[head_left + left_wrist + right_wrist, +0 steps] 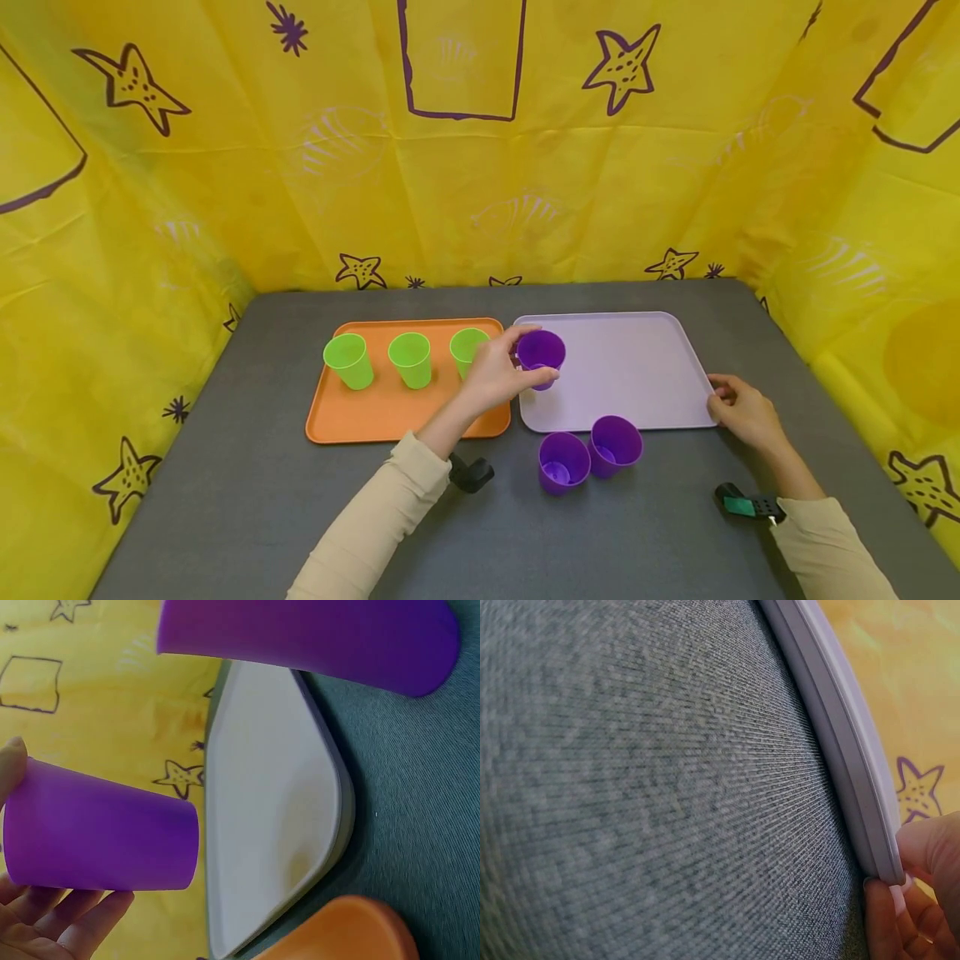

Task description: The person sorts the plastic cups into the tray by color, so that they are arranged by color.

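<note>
The left hand holds a purple cup between thumb and fingers, over the left end of the lilac tray. In the left wrist view this purple cup lies sideways across the picture, gripped near its rim by the left hand. At the tray's near right corner the right hand pinches the edge; the right wrist view shows thumb and fingers of the right hand on the tray rim. Two more purple cups stand side by side in front of the tray.
An orange tray lies left of the lilac one, with three green cups in a row, the rightmost partly behind the left hand. Yellow patterned cloth surrounds the grey table at the back and sides.
</note>
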The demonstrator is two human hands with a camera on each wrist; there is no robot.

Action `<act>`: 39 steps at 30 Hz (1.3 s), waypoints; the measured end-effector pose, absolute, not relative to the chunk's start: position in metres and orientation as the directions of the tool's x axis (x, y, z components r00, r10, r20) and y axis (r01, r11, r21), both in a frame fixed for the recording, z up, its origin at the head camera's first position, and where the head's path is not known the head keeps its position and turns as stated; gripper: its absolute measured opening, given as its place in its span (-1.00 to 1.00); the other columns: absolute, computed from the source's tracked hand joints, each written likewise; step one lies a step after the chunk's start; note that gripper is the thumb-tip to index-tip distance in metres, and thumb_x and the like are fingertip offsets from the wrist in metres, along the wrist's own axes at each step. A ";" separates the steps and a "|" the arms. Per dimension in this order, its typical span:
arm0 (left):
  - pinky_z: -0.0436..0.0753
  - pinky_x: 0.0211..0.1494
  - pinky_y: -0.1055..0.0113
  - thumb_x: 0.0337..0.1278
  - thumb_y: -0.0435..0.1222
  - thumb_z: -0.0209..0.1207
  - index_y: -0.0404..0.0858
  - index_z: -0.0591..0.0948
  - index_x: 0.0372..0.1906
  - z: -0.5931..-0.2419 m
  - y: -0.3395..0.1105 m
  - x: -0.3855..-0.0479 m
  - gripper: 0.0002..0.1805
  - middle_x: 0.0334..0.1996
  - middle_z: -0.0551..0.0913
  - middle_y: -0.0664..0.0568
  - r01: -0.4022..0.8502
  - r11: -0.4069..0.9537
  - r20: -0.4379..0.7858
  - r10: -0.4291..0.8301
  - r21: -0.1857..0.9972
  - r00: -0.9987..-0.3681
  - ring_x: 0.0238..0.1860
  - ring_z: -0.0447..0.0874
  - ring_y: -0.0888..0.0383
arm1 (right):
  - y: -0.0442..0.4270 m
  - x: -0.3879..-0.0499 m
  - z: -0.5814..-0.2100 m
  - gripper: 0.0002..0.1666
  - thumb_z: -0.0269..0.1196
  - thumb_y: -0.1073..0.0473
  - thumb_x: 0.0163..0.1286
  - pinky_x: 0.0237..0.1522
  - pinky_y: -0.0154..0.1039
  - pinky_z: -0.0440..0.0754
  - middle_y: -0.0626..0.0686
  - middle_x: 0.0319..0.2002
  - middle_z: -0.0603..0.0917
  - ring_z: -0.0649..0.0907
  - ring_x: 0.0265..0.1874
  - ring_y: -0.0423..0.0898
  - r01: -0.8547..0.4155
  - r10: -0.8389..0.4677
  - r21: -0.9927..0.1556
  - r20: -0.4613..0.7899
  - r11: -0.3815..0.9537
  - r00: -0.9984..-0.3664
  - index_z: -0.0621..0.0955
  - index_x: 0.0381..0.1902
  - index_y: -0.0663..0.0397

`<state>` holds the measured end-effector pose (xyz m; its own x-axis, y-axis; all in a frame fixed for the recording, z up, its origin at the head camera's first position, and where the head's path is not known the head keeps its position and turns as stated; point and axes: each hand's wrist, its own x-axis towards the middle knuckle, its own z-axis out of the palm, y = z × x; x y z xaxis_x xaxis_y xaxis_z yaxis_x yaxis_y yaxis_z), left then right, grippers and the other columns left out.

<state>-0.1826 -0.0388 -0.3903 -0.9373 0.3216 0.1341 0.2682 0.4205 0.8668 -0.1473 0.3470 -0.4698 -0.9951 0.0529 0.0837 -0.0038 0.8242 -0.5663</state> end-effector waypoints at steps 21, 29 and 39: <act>0.61 -0.22 0.46 -0.22 -0.01 0.39 -0.15 0.47 0.14 -0.420 -0.002 -0.215 -0.29 -0.13 0.65 0.02 0.250 0.528 0.112 0.280 0.812 -0.953 -0.20 0.62 0.17 | 0.348 -0.147 -0.470 -0.57 0.07 0.19 0.25 -0.56 -0.41 0.48 0.17 -0.32 0.57 0.48 -0.58 -0.36 0.007 0.056 -0.569 0.069 0.822 -0.996 0.48 0.03 0.32; 0.59 -0.24 0.46 -0.21 0.01 0.38 -0.13 0.46 0.14 -0.428 0.003 -0.220 -0.29 -0.14 0.65 0.03 0.242 0.546 0.099 0.277 0.802 -0.956 -0.20 0.60 0.16 | 0.348 -0.147 -0.469 -0.56 0.08 0.19 0.26 -0.56 -0.41 0.48 0.17 -0.32 0.56 0.48 -0.58 -0.34 0.006 0.048 -0.573 0.059 0.820 -0.997 0.46 0.05 0.33; 0.61 -0.18 0.43 -0.20 0.02 0.37 -0.15 0.44 0.19 -0.433 0.005 -0.223 -0.25 -0.09 0.64 0.00 0.204 0.564 0.068 0.254 0.800 -0.965 -0.13 0.59 0.12 | 0.347 -0.147 -0.468 -0.56 0.09 0.17 0.25 -0.54 -0.40 0.47 0.16 -0.31 0.57 0.47 -0.56 -0.36 0.017 0.062 -0.567 0.059 0.824 -0.996 0.48 0.04 0.31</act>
<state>-0.2228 0.0049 -0.4329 -0.9649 0.2537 0.0677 0.2044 0.5639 0.8001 -0.1465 0.3466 -0.4679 -0.9963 0.0620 0.0594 0.0175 0.8238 -0.5666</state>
